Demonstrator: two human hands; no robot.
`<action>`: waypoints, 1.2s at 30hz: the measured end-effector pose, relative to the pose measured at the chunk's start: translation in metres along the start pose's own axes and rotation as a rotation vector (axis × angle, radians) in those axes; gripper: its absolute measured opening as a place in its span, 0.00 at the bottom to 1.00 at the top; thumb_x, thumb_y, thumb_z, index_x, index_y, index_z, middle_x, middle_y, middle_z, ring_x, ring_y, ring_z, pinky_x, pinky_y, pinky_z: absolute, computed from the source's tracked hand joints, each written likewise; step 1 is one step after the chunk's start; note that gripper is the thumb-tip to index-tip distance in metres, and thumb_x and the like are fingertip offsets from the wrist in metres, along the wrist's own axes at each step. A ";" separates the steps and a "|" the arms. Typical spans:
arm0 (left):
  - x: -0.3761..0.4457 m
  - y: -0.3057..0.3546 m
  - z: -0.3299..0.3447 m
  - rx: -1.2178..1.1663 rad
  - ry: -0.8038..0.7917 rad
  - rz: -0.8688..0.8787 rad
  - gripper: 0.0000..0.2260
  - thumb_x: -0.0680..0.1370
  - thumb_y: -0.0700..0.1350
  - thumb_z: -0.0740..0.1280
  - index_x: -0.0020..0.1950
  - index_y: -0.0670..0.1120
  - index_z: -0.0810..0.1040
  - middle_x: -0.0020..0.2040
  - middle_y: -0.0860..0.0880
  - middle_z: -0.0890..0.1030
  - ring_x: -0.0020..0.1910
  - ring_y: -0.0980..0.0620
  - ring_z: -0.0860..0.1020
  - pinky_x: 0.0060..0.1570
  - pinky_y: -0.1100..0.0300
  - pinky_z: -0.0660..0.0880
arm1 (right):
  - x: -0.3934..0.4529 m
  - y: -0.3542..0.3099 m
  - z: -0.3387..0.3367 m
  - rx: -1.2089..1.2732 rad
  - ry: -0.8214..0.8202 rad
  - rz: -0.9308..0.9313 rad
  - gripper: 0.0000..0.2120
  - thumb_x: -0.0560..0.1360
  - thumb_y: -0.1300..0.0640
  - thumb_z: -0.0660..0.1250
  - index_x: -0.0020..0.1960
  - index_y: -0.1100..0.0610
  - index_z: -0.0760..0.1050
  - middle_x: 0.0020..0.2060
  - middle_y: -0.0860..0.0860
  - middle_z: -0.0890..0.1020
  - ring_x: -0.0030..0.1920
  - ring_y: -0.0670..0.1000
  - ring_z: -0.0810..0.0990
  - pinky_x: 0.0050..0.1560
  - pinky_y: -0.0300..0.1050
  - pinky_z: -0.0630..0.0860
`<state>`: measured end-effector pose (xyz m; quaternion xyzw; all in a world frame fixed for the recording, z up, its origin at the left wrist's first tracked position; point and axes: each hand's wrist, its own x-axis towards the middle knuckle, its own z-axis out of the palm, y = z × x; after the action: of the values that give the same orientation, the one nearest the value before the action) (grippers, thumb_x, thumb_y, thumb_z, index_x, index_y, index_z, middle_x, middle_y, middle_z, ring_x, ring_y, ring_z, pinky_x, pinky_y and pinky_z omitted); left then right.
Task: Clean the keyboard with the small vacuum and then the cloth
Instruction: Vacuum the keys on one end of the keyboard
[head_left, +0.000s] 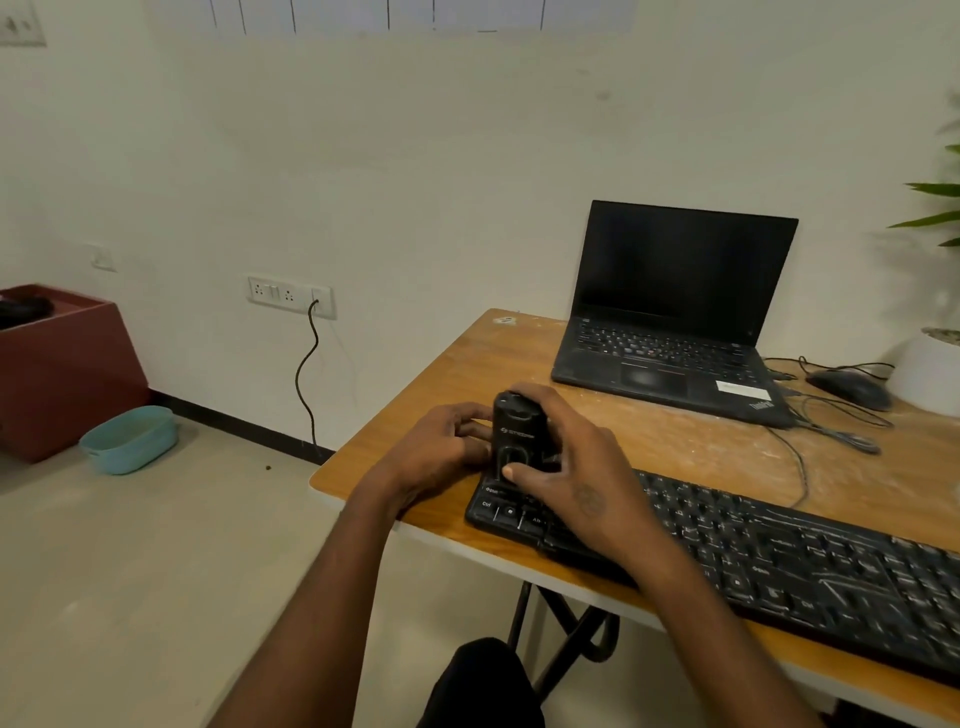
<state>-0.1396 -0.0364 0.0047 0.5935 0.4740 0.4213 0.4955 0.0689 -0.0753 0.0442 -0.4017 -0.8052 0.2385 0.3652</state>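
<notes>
Head view: the right hand (566, 467) is wrapped around the small vacuum (519, 434), fingers curled behind its black body and the thumb pressed on its front face. The left hand (441, 452) is closed against the vacuum's left side, fingertips touching the body. The vacuum is held upright over the left end of the keyboard (779, 561); whether its base touches the keys cannot be told, as the hands cover it. The keyboard is laid along the near edge of the wooden table (441, 353), its Ctrl corner visible just below the hands. Pale dusty smears are seen on the tabletop. Farther back an open laptop (675, 312) with a dark screen is set, and to its right a mouse (852, 388) with loose cable. A white plant pot (930, 374) is noted at the right edge. The cloth is not identified in this view.
</notes>
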 end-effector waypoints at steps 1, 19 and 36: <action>0.002 -0.001 -0.001 -0.010 0.002 -0.011 0.21 0.78 0.29 0.67 0.70 0.40 0.76 0.59 0.35 0.84 0.59 0.38 0.84 0.60 0.48 0.82 | -0.006 0.003 -0.009 -0.001 0.008 0.015 0.34 0.74 0.57 0.75 0.69 0.32 0.64 0.54 0.39 0.79 0.48 0.39 0.80 0.40 0.35 0.81; 0.003 -0.002 -0.002 0.004 0.008 -0.003 0.19 0.77 0.28 0.67 0.67 0.40 0.78 0.57 0.37 0.85 0.58 0.38 0.85 0.59 0.46 0.82 | -0.016 -0.004 0.001 0.086 0.009 0.016 0.33 0.74 0.58 0.75 0.70 0.34 0.66 0.55 0.42 0.81 0.51 0.40 0.82 0.44 0.40 0.83; -0.002 0.004 0.002 0.066 0.040 0.041 0.11 0.79 0.31 0.68 0.59 0.41 0.82 0.50 0.43 0.87 0.49 0.47 0.86 0.47 0.59 0.82 | -0.031 -0.021 0.007 -0.025 0.014 0.022 0.35 0.74 0.56 0.74 0.70 0.29 0.62 0.54 0.41 0.81 0.51 0.42 0.80 0.51 0.45 0.82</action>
<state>-0.1372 -0.0386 0.0078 0.6105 0.4852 0.4276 0.4573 0.0667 -0.1132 0.0415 -0.4170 -0.8010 0.2295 0.3632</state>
